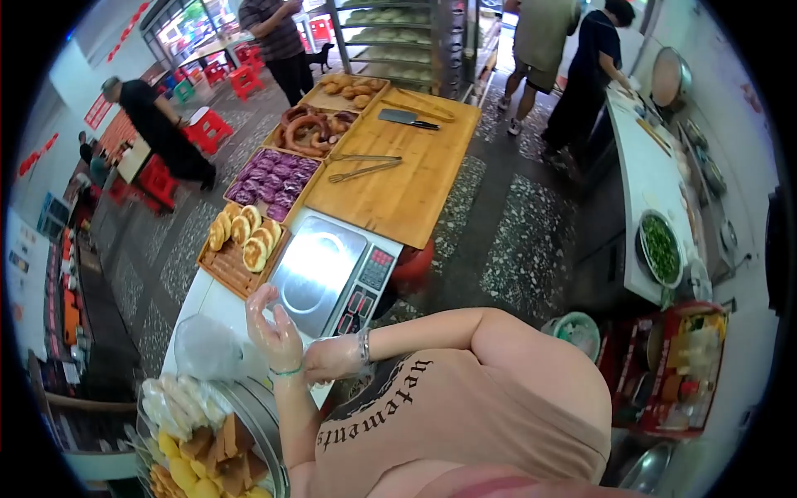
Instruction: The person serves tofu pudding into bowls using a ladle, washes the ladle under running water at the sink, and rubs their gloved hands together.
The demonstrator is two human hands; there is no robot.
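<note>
My left hand (276, 329) is raised beside the digital scale (320, 266), fingers apart and slightly curled, inside a clear plastic glove. A thin teal bracelet circles that wrist. My right hand (332, 358), also in clear plastic, is closed at the left wrist on the glove's cuff; its fingertips are partly hidden. The scale's metal plate is bare. Past it stand a tray of round browned buns (251, 236), purple rolls (272, 178), sausages (311, 131) and browned pieces (349, 88). A clear plastic bag (207, 347) lies left of my hands.
A wooden board (407, 178) carries tongs (365, 168) and a cleaver (405, 119). Bottom left, a large pot (278, 452) holds yellow and brown foods and wrapped items. At right is a counter (627, 158) with a bowl of chopped greens (660, 249). Several people stand around the room.
</note>
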